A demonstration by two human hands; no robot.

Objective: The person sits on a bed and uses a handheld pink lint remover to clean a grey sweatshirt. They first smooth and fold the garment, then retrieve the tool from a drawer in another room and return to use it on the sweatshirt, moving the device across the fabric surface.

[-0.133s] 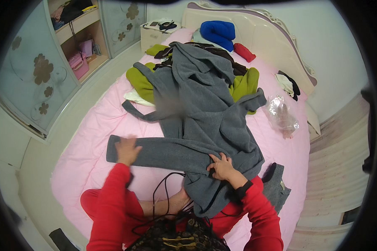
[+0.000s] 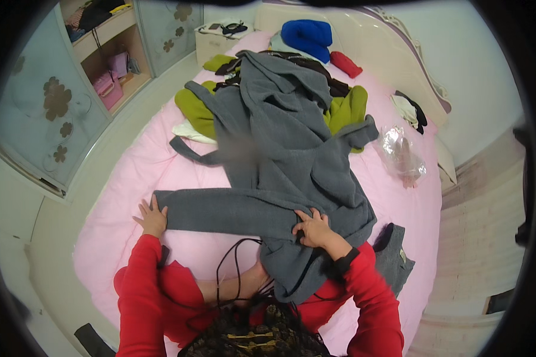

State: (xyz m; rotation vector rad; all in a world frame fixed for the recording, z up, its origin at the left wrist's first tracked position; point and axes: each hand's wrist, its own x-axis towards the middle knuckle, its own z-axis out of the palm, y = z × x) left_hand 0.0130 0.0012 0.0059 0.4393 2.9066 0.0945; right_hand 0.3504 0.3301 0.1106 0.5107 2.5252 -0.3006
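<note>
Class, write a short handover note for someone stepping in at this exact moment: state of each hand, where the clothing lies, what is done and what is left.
Left hand: flat, open, pressing the end of the grey fleece coat's sleeve, which lies folded straight across the pink bedsheet.
Right hand: open, fingers spread on the long grey fleece coat where the sleeve meets the body.
Coat lies lengthwise on the bed, hood end over a green garment; its other sleeve sticks out to the right.
Done: one sleeve laid across.
Left: the other sleeve and the body look unfolded.
</note>
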